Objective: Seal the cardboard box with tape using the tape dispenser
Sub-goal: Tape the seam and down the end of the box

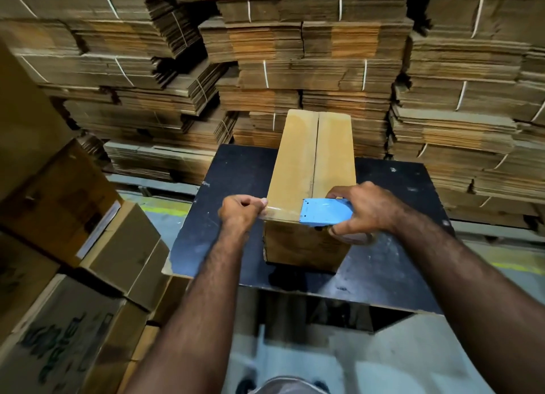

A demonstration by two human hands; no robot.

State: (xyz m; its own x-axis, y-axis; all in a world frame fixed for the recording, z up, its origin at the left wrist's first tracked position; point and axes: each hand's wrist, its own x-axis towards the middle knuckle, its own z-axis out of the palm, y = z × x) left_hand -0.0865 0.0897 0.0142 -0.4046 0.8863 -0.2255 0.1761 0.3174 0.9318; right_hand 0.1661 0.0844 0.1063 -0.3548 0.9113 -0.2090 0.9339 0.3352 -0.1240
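A long brown cardboard box lies lengthwise on a black table, its top flaps closed with a bare seam down the middle. My right hand grips a blue tape dispenser at the box's near right top edge. A strip of clear tape stretches from the dispenser leftward across the box's near edge. My left hand pinches the strip's free end at the box's near left corner.
Tall stacks of bundled flat cardboard fill the space behind and to the right of the table. Assembled boxes, some printed with green lettering, are piled at the left. Grey floor with a yellow line shows beside the table.
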